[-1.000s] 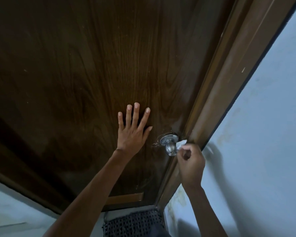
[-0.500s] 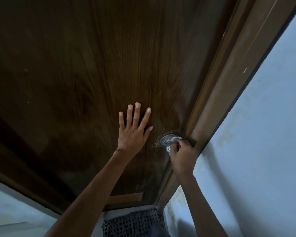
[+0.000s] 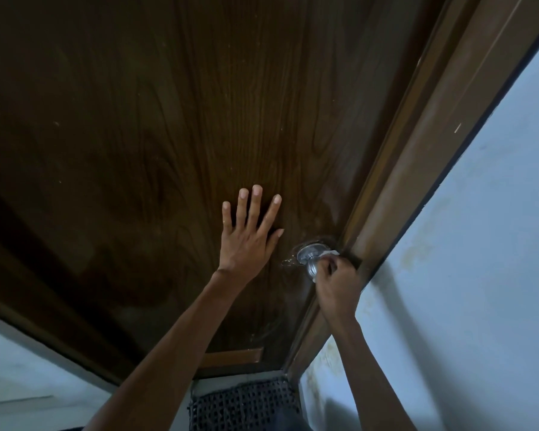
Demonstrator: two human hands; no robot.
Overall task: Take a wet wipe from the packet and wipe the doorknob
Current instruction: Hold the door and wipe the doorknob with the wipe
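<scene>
- Right hand [image 3: 336,284] curls round 1 wet wipe [image 3: 330,252], holding it against the 1 metal doorknob [image 3: 308,259] at the right edge of the door [image 3: 168,119], just beside the frame [image 3: 417,181].
- Left hand [image 3: 246,241] lies flat on the door, 5 fingers spread, near the doorknob.
- 1 woven mat [image 3: 246,405] lies below.

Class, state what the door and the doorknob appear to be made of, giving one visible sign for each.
Door: likely wood or wood-grain veneer, dark brown, slightly glossy; swirling grain lines show. Doorknob: seemingly metal, polished silver; bright reflections on its round plate.
</scene>
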